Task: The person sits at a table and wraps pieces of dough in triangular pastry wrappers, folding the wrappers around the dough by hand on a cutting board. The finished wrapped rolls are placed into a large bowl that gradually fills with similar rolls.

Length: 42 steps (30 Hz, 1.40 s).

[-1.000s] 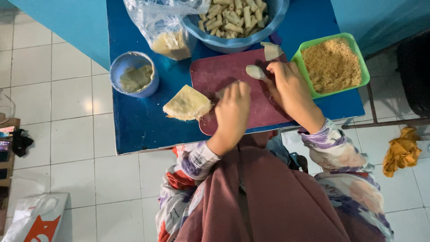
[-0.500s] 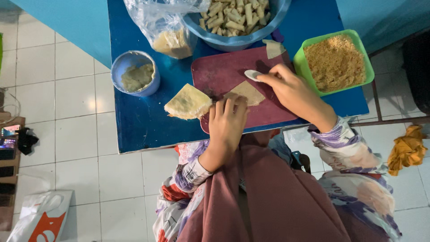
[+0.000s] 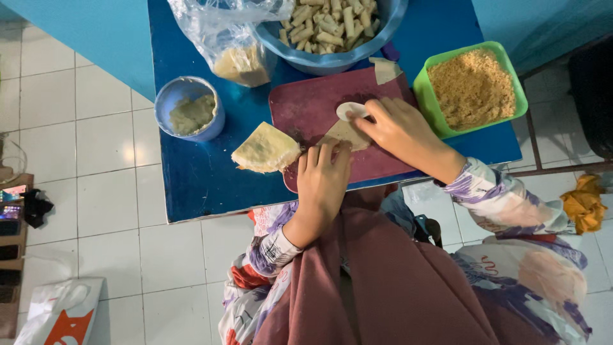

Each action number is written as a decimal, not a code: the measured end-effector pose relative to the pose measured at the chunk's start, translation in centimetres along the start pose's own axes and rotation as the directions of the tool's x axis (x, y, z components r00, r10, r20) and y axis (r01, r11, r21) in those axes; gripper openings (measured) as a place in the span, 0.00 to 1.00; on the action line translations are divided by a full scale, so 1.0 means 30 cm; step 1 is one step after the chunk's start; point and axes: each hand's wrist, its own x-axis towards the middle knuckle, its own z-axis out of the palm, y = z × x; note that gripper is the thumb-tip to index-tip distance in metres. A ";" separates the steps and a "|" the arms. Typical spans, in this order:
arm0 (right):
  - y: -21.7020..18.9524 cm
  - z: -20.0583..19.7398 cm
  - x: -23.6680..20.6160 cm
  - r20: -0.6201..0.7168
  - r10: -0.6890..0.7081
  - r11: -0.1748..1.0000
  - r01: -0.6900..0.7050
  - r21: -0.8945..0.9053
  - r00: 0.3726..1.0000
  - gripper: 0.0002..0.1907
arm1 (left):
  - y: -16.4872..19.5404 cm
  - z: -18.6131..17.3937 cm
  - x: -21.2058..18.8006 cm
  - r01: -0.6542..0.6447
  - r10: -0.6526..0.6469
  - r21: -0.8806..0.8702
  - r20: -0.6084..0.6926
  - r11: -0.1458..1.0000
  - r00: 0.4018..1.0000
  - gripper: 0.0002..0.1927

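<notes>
A: Quick look, left to right. What's your left hand (image 3: 321, 185) on?

B: It's flat, fingers spread, palm down, pinning the near edge of the thin pale wrapper (image 3: 345, 135) on the maroon cutting board (image 3: 313, 105). Pressing, not pinching. Nothing closed in it.

A: And the wrapper itself?

B: Lies just ahead of your left fingertips, btwn both hands, approx mid-board. Looks paper-thin, soft, floppy, v. light. I'd judge it tears easily and may stick if damp. Take it by a corner or edge w/ fingertips, not the middle.

A: Right hand (image 3: 399, 131)?

B: Just right of the wrapper, fingers curled loosely round what looks like a small white spoon (image 3: 351, 110), bowl end just past the wrapper's far edge. Held lightly. Can't tell if there's filling on it.

A: What's around the grip?

B: Left of your left hand, touching the board's edge: a stack of folded wrappers (image 3: 266, 148), same soft stuff. Farther left and away from you, a small blue bowl (image 3: 189, 108) w/ greenish paste. Beyond the hands, a clear plastic bag (image 3: 227, 38) and a big blue basin (image 3: 332, 61) of rolled pieces. Right of your right hand, a green tub (image 3: 424, 86) of crumbs, near the board.

A: Surface, room?

B: Blue tabletop (image 3: 198, 179), smooth, prob. slick. White tiled floor (image 3: 108, 166) left, a yellow cloth (image 3: 584, 203) on the floor far right.
</notes>
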 end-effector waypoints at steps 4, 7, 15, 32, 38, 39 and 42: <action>0.011 -0.019 0.008 -0.025 0.047 0.999 -0.047 -0.017 0.999 0.13 | 0.000 0.000 0.001 0.000 0.000 0.003 0.012 1.000 1.000 0.16; 0.007 -0.029 -0.001 -0.009 0.151 0.980 -0.148 0.136 0.989 0.15 | 0.000 0.000 -0.002 -0.002 0.002 0.006 0.022 1.000 1.000 0.16; 0.002 -0.006 -0.021 0.195 0.221 0.810 -0.291 0.509 0.956 0.19 | -0.004 0.002 -0.001 0.002 -0.003 0.010 0.045 1.000 0.999 0.16; -0.004 0.003 -0.011 -0.024 0.146 0.973 -0.139 0.181 0.989 0.17 | -0.007 0.005 -0.005 -0.001 0.002 -0.022 0.020 1.000 1.000 0.16; -0.026 -0.003 -0.025 0.012 0.155 0.965 -0.154 0.214 0.988 0.17 | -0.008 0.007 -0.007 -0.004 0.004 -0.025 0.029 1.000 1.000 0.16; -0.023 0.002 -0.022 0.009 0.148 0.968 -0.146 0.203 0.989 0.16 | -0.008 0.007 -0.007 -0.005 0.005 -0.021 0.023 1.000 1.000 0.16; -0.004 0.015 -0.022 -0.005 0.130 0.986 -0.129 0.106 0.992 0.16 | -0.007 0.008 -0.004 0.003 -0.002 -0.019 0.036 1.000 0.999 0.16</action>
